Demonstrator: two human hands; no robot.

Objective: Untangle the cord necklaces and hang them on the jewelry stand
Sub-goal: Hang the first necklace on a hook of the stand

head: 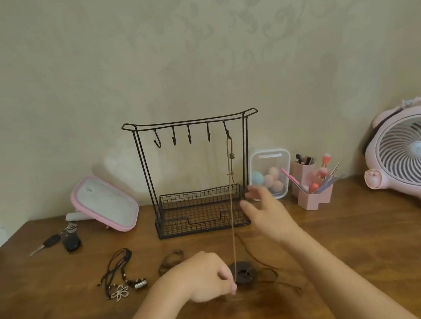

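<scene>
Tan cord necklace (231, 211) hung from the rightmost hook of the jewelry stand (203, 220), drawn straight down toward the table (360, 259). Left grip (206, 274) pinched its lower end; right grip (265, 211), fingers spread and holding nothing, hovered beside the stand's basket. Dark necklaces (121, 274) lay at left.

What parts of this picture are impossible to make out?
Head view, right hand: motion-blurred; whether its fingers touch the jewelry stand is unclear.
Dark pendant: partly hidden behind the left hand, so its shape is unclear.
Tan cord: its lower end is lost behind that hand's fingers.
Pink fan: cut off by the right edge.
</scene>
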